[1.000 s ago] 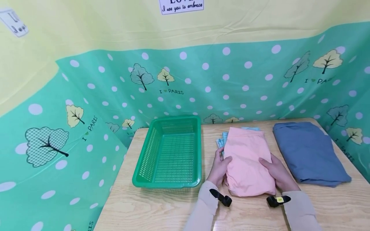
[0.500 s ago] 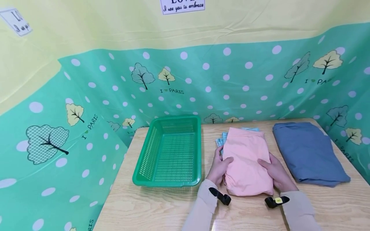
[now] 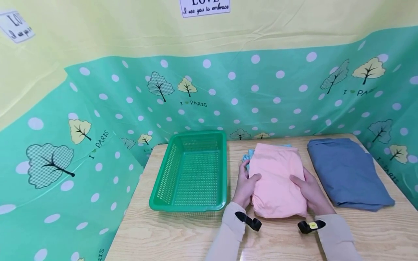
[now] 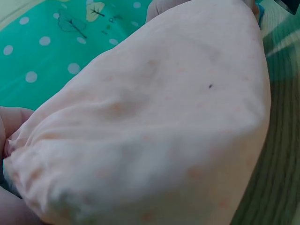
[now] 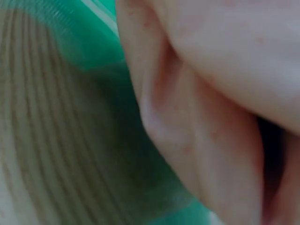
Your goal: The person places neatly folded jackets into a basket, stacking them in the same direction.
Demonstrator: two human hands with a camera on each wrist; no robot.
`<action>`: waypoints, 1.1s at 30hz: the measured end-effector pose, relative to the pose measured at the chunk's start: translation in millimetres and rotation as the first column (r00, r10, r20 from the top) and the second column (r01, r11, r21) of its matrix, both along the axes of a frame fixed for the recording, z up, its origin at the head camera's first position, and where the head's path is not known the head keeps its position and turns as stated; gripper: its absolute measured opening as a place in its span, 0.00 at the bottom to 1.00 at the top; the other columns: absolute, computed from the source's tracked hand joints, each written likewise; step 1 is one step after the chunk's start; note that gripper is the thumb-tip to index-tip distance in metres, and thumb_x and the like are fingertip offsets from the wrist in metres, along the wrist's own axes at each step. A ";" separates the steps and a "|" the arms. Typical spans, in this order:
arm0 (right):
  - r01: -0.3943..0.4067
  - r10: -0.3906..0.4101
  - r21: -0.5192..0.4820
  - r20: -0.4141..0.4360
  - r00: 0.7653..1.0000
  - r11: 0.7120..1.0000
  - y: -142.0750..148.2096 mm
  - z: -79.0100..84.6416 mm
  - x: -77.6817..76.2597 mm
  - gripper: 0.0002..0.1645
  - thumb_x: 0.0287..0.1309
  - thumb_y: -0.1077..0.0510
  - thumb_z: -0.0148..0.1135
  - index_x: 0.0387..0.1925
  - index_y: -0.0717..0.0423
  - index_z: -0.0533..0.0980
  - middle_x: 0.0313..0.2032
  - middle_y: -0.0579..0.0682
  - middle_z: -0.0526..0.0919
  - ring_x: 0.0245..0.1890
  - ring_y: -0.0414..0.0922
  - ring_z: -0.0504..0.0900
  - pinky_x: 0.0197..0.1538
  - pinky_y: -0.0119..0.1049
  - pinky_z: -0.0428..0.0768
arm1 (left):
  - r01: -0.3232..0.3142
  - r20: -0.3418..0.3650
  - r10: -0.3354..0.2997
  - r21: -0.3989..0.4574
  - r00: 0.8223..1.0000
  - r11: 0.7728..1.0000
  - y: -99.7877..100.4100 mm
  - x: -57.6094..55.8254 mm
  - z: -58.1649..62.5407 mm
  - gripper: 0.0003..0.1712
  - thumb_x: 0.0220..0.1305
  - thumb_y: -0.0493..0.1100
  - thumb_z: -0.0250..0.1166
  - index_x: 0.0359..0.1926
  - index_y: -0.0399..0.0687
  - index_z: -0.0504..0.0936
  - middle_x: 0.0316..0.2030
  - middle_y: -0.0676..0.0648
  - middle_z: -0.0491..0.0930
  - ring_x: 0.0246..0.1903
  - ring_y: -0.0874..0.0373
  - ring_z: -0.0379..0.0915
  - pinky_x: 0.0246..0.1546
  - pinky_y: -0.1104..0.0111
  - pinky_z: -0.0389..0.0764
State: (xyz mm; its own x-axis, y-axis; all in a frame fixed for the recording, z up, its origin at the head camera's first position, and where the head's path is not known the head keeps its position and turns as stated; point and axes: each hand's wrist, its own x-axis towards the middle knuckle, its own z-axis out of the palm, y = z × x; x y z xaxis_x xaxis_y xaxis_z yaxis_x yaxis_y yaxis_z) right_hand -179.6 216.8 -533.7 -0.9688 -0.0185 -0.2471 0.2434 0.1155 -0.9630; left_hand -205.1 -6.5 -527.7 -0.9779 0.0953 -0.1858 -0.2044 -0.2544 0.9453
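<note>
Both hands hold a folded pink garment (image 3: 277, 181) from its two sides. My left hand (image 3: 245, 186) grips its left edge, thumb on top and fingers partly hidden behind the cloth. My right hand (image 3: 311, 190) grips the right edge in the same way. Under and behind the pink garment, a light blue patterned cloth (image 3: 246, 157) peeks out at the upper left. In the left wrist view the pink cloth (image 4: 159, 112) fills most of the frame, bulging toward the camera. Close-up folds of the pink cloth (image 5: 187, 108) show in the right wrist view.
A green perforated plastic basket (image 3: 196, 208) stands left of the hands with nothing in it. To the right lies a folded dark blue garment (image 3: 349, 174). Everything is on a light wooden table (image 3: 169, 235), with a printed green and yellow curtain (image 3: 222, 83) hanging behind and at the sides.
Both hands have moved slightly left and a touch farther from me with the pink garment between them. Less of the light blue cloth shows behind it. Basket and dark blue garment stay put.
</note>
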 end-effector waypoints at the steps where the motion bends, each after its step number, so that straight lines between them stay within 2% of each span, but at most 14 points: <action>1: -0.004 0.004 -0.002 -0.014 1.000 1.000 -0.7 2.2 0.1 0.49 0.77 0.44 0.51 0.83 0.45 0.33 0.82 0.57 0.42 0.78 0.54 0.52 0.65 0.23 0.69 | -0.003 -0.004 0.003 0.004 1.000 1.000 -0.6 0.6 2.6 0.44 0.62 0.34 0.66 0.76 0.60 0.60 0.59 0.46 0.79 0.51 0.53 0.81 0.51 0.62 0.82; 4: -0.018 0.018 0.001 -0.054 0.998 1.000 -2.3 9.8 0.9 0.49 0.77 0.44 0.51 0.83 0.47 0.35 0.81 0.59 0.45 0.75 0.50 0.56 0.52 0.13 0.69 | -0.009 -0.018 0.009 0.010 1.000 1.000 -3.0 2.1 10.6 0.45 0.62 0.34 0.66 0.76 0.60 0.60 0.60 0.47 0.79 0.53 0.53 0.81 0.52 0.62 0.81; 10: -0.020 0.020 -0.001 -0.136 0.990 1.000 -6.0 26.4 1.5 0.48 0.77 0.45 0.53 0.83 0.52 0.40 0.76 0.62 0.54 0.58 0.27 0.69 0.50 0.16 0.73 | -0.017 -0.042 0.018 0.002 0.999 1.000 -7.4 5.1 27.9 0.45 0.63 0.34 0.66 0.76 0.63 0.60 0.61 0.46 0.78 0.53 0.53 0.80 0.51 0.62 0.82; 13: -0.025 0.022 -0.014 -0.186 0.982 1.000 -7.5 34.0 -0.3 0.45 0.77 0.48 0.53 0.82 0.54 0.43 0.72 0.62 0.58 0.51 0.23 0.73 0.49 0.18 0.76 | -0.025 -0.054 0.025 -0.002 0.998 1.000 -9.1 6.7 38.5 0.45 0.63 0.34 0.65 0.77 0.62 0.59 0.61 0.46 0.78 0.53 0.53 0.80 0.51 0.62 0.82; 20: -0.061 0.055 -0.020 -0.218 0.974 0.998 -13.0 53.9 -4.3 0.45 0.76 0.48 0.54 0.82 0.51 0.44 0.70 0.60 0.60 0.49 0.25 0.77 0.49 0.22 0.80 | -0.034 -0.082 0.034 0.004 0.996 0.999 -19.1 9.9 60.9 0.45 0.66 0.34 0.64 0.78 0.58 0.56 0.61 0.43 0.77 0.52 0.52 0.81 0.52 0.60 0.83; 26: -0.092 0.076 -0.064 -0.214 0.974 0.994 -22.0 68.9 -6.0 0.46 0.75 0.48 0.56 0.83 0.47 0.43 0.73 0.60 0.59 0.50 0.26 0.79 0.49 0.24 0.81 | -0.019 -0.120 0.017 -0.013 0.993 1.000 -33.9 12.7 80.9 0.44 0.67 0.36 0.62 0.79 0.58 0.55 0.60 0.40 0.77 0.48 0.52 0.82 0.47 0.62 0.84; 31: -0.116 0.097 -0.076 -0.226 0.969 0.990 -30.6 81.0 -7.1 0.46 0.75 0.49 0.56 0.83 0.46 0.43 0.73 0.61 0.58 0.50 0.27 0.79 0.50 0.24 0.81 | -0.001 -0.158 -0.003 -0.027 0.987 1.000 -46.5 11.9 92.4 0.43 0.68 0.37 0.62 0.79 0.59 0.54 0.59 0.41 0.77 0.47 0.53 0.82 0.46 0.62 0.84; 33: -0.125 0.105 -0.076 -0.225 0.969 0.989 -34.3 85.1 -7.9 0.45 0.76 0.49 0.55 0.83 0.47 0.43 0.71 0.59 0.61 0.50 0.28 0.79 0.50 0.25 0.82 | 0.002 -0.169 -0.007 -0.032 0.986 1.000 -51.8 11.5 95.8 0.43 0.68 0.37 0.62 0.79 0.59 0.54 0.59 0.41 0.78 0.47 0.52 0.82 0.45 0.62 0.85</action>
State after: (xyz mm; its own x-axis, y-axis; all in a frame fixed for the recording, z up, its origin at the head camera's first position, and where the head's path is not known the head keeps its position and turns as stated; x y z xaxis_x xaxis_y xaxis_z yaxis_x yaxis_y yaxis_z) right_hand -187.5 182.5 -448.6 -0.9892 -0.1454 -0.0208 0.0148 0.0424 -0.9990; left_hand -193.6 -58.4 -431.9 -0.9951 0.0965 -0.0213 -0.0425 -0.2237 0.9737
